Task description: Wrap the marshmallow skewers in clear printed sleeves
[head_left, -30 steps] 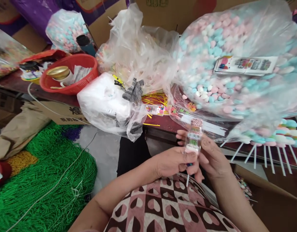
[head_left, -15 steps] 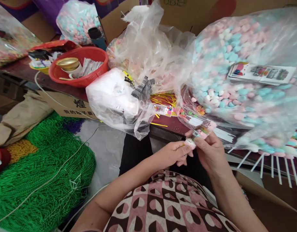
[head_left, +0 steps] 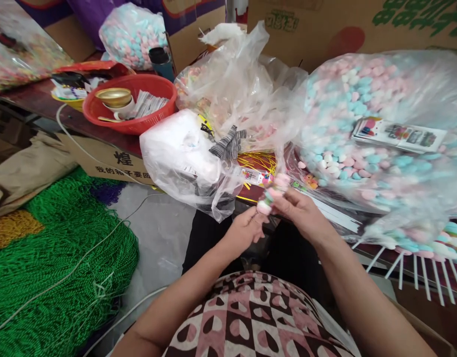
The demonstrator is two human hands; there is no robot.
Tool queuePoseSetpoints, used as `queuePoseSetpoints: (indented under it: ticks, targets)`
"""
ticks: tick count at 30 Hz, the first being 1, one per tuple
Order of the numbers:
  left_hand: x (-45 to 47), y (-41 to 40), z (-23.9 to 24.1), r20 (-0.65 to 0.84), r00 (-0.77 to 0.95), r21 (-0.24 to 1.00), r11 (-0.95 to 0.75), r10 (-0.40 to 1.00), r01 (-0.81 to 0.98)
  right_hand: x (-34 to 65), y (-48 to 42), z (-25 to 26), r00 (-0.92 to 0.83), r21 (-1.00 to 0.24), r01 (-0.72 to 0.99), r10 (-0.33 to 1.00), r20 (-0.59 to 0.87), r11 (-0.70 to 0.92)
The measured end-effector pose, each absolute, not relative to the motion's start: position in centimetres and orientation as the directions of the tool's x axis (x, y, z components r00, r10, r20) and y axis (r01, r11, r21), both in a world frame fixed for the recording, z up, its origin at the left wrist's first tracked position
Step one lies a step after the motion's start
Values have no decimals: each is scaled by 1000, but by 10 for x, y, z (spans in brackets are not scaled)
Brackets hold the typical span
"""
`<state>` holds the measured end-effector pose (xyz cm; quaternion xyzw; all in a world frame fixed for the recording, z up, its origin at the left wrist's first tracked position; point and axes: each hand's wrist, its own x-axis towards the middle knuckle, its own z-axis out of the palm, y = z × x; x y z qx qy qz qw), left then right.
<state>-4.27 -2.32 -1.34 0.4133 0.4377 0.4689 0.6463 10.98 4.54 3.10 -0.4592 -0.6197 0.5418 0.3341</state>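
Observation:
Between my hands is a marshmallow skewer [head_left: 264, 206] of pink, white and greenish pieces, slightly blurred. A clear wrapper around it cannot be made out for certain. My left hand [head_left: 247, 229] is closed at its lower end, where the stick would be hidden by the fingers. From the other side, my right hand [head_left: 300, 209] pinches it around the middle with thumb and fingers. Just beyond lie a printed clear packet [head_left: 256, 176] and loose yellow twist ties [head_left: 260, 162] on the dark red table [head_left: 246, 194].
A big bag of marshmallows [head_left: 377, 104] fills the right, with printed packets [head_left: 399, 135] on top and marshmallow sticks [head_left: 427, 272] jutting over the edge. A bundle of striped ties [head_left: 228, 144] lies by a white plastic bag [head_left: 176, 148]. Left stand a red basket [head_left: 154, 116] and green cords [head_left: 75, 267].
Both hands have moved left with the skewer, away from the white sticks. The printed wrapper seen around it earlier is now hard to make out. My view has shifted slightly.

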Motion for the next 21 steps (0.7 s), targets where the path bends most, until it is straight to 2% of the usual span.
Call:
queuePoseSetpoints:
  ticks: [2, 5, 8, 11, 17, 21]
  targets:
    - [-51, -20, -15, -209, 103, 840, 232, 972, -491, 106, 70, 31, -331, -972, 232, 943, -39, 41]
    - [-60, -16, -12, -273, 29, 691, 217, 962, -690, 88, 109, 21, -268, -863, 459, 959, 92, 211]
    - [-66, -16, -9, -297, 22, 623, 211, 955, -753, 62, 137, 7, -374, -538, 757, 921, 110, 372]
    - [-69, -17, -7, -315, 18, 598, 213, 949, -772, 43, 151, -1, -418, -365, 833, 905, 79, 416]
    - [-72, -17, -8, -328, -1, 595, 205, 945, -777, 29, 160, -4, -384, -242, 892, 922, 45, 383]
    - [-71, -16, -6, -330, -2, 597, 207, 944, -775, 26, 168, -3, -347, -275, 899, 937, 30, 341]
